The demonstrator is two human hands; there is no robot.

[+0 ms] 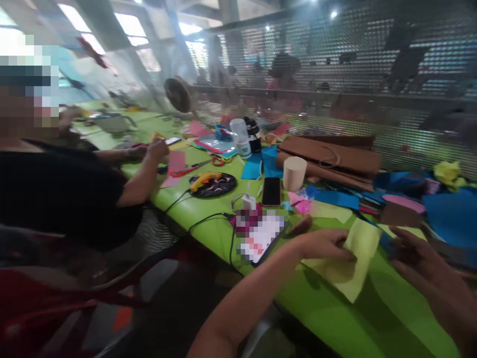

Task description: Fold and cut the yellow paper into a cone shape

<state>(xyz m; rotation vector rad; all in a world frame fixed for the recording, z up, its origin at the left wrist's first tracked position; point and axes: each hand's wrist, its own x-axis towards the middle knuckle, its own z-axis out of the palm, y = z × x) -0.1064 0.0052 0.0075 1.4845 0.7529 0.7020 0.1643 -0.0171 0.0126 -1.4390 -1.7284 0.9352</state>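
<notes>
My left hand pinches the left edge of a pale yellow-green sheet of paper and holds it just above the green table. My right hand hovers to the right of the sheet with its fingers spread, close to the paper's right edge; contact cannot be made out through the blur. A blurred phone or tablet lies just left of my left hand.
A person in a black top sits at the left, working on pink paper. Scissors, a black plate, a black phone, a cream cylinder, brown sheets and blue paper crowd the table. Mesh fencing stands behind.
</notes>
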